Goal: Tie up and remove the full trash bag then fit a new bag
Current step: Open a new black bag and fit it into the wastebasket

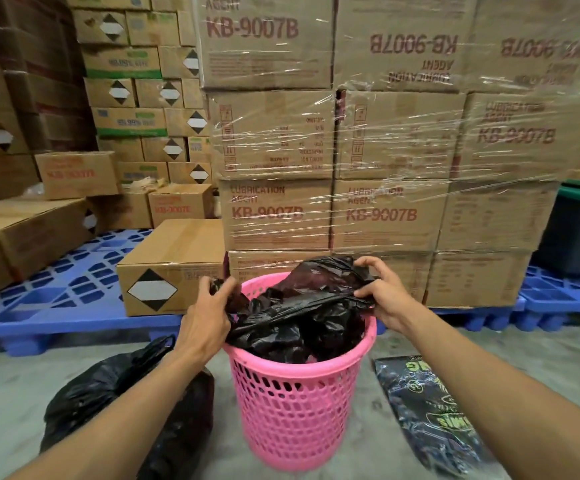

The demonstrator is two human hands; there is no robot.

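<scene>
Standing on a grey concrete floor [420,344] in a storeroom, I face a pink basket [295,403] in the middle of my view. Both my hands pinch the crumpled black new bag [299,313] lying loosely in the basket's mouth: my left hand [205,317] grips its edge at 9 o'clock of the rim, my right hand [382,292] clamps a fold at 2 o'clock. The full trash bag [115,400], black and knotted, sits on the floor at 8 o'clock of the basket, just beside it. A dark printed packet [430,420] lies flat at 4 o'clock; its green lettering is too blurred to read. Behind, blue pallets [74,292] carry film-wrapped cartons [385,216] printed "LUBRICATION AGENT KB-9007B" in red, some upside down.
</scene>
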